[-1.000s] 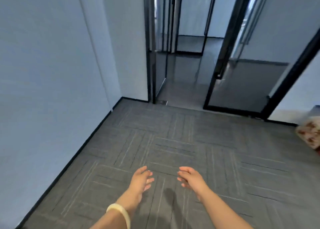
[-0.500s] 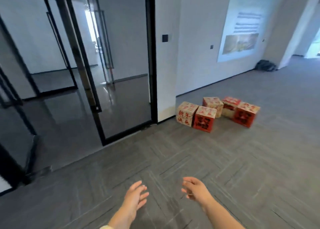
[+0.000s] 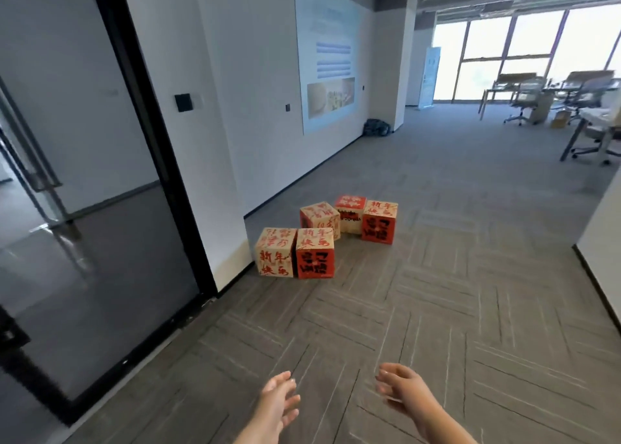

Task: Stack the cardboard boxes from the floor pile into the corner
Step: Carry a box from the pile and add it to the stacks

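Grip slack — left hand (image 3: 277,403), right hand (image 3: 405,390) empty; rear box (image 3: 351,202) partly hidden.

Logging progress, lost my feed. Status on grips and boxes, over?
Left grip and right grip open, empty. Five cardboard boxes on carpet by the wall, none stacked. Bare carpet between grips and boxes.

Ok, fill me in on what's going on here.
A person faces five boxes that sit in a loose cluster on the carpet beside the wall. The left hand and right hand are held out low in front, open and empty, well short of the boxes. No box is stacked or picked up yet.
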